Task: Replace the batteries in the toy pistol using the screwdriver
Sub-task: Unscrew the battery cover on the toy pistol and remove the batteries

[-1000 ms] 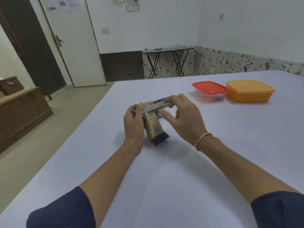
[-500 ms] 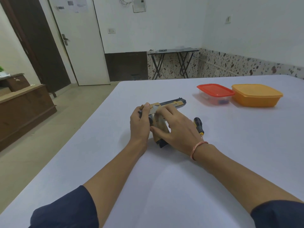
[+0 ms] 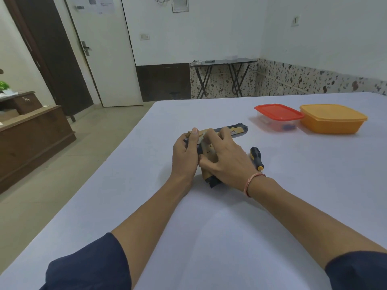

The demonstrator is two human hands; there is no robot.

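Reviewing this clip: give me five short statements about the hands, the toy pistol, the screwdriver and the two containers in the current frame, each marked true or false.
1. Both the left hand and the right hand are on the tan and black toy pistol. True.
2. The black-and-yellow-handled screwdriver is held in the right hand. False: it lies on the white table, right of that hand.
3. The clear container with the red lid sits beside the orange lidded container. True.
4. The orange container is open. False: its lid is on.
5. The pistol's barrel points toward the person. False: it points away, toward the containers.
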